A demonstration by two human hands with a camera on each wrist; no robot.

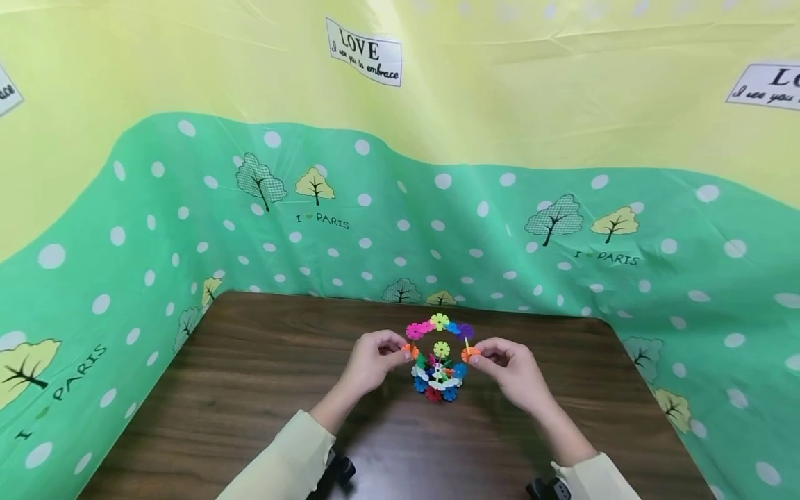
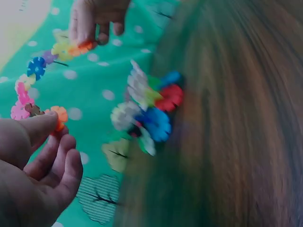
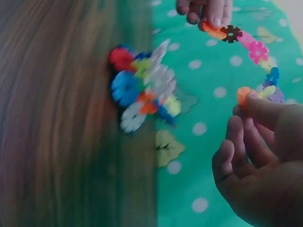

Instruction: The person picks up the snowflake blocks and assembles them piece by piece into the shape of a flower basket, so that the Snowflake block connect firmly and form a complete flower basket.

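A curved chain of notched plastic snowflake discs (image 1: pixel 439 321), pink, yellow, blue and purple, arches between my two hands. My left hand (image 1: pixel 371 360) pinches the orange disc (image 2: pixel 58 116) at one end between thumb and fingers. At the other end, my right hand (image 1: pixel 515 369) pinches another orange disc (image 3: pixel 243 96), beside a thin yellow one set edge-on. Beneath the arch, a cluster of joined snowflake discs (image 1: pixel 434 393) in white, blue, red and green sits on the table. Neither hand touches the cluster. In both wrist views the cluster looks slightly blurred.
The dark wood-grain table (image 1: pixel 262 403) extends on both sides of the cluster. A green and yellow printed cloth (image 1: pixel 400 208) hangs behind it and along its sides. Black wrist devices (image 1: pixel 550 489) sit at both sleeve cuffs.
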